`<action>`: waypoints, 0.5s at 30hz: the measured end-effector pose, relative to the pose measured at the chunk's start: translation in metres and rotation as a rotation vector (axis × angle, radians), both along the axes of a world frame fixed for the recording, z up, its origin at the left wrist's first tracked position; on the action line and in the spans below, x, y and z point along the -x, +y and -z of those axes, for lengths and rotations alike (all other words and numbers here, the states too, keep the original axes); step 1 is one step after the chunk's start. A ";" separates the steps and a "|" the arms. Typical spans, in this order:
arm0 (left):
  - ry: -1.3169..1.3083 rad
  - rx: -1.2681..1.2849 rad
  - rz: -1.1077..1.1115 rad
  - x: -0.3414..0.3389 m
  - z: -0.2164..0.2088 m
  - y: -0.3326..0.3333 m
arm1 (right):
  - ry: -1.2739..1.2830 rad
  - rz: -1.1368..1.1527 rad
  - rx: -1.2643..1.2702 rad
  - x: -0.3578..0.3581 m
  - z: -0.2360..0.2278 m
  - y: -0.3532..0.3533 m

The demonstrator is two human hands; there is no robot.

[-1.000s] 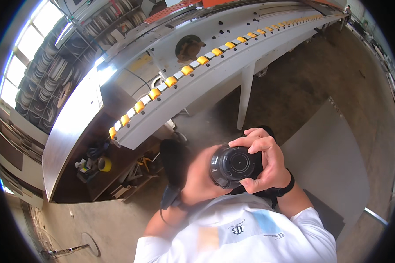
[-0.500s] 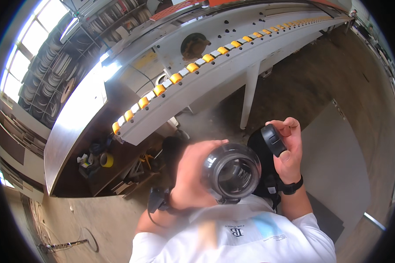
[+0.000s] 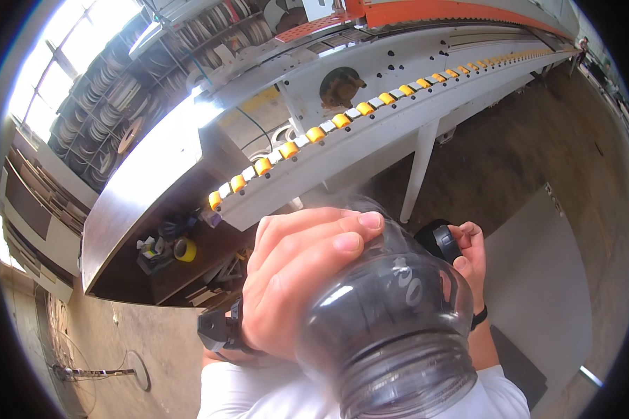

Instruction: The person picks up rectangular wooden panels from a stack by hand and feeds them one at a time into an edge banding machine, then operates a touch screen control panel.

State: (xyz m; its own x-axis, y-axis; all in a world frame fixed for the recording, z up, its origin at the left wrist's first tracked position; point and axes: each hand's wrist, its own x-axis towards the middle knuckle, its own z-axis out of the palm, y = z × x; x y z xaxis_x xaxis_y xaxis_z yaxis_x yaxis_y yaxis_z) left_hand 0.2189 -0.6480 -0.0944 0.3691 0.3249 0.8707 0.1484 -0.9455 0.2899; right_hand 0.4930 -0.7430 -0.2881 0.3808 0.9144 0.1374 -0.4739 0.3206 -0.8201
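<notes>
A clear, grey-tinted bottle point(image 3: 391, 314) fills the lower middle of the view, tilted so that its uncapped threaded neck points down toward me. Around its body wraps my left hand point(image 3: 293, 272), fingers over the far side, a black watch on that wrist. Behind the bottle and to its right, my right hand point(image 3: 471, 258) pinches a round black screw cap point(image 3: 445, 243) between thumb and fingers. The bottle hides part of that hand and forearm. The cap is apart from the neck.
Ahead runs a long machine with a row of yellow rollers point(image 3: 288, 150) along its edge. A metal-topped bench point(image 3: 140, 174) stands at the left, with a yellow tape roll point(image 3: 184, 249) on its lower shelf. At the right is a large grey panel point(image 3: 538, 279).
My left hand has raised the bottle closer to the camera and tipped its neck toward me. My right hand still holds the cap, now partly behind the bottle. The view has shifted slightly.
</notes>
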 end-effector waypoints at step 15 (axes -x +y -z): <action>-0.253 -0.196 -0.184 -0.029 -0.026 -0.018 | -0.013 -0.018 -0.012 0.002 0.002 0.001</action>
State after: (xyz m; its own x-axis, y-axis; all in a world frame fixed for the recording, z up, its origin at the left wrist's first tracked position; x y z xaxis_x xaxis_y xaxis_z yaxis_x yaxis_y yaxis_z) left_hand 0.2480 -0.6657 -0.0689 0.0856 0.1839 0.9792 0.2677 -0.9509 0.1552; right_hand 0.4911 -0.7424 -0.2897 0.3623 0.9194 0.1532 -0.4688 0.3218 -0.8226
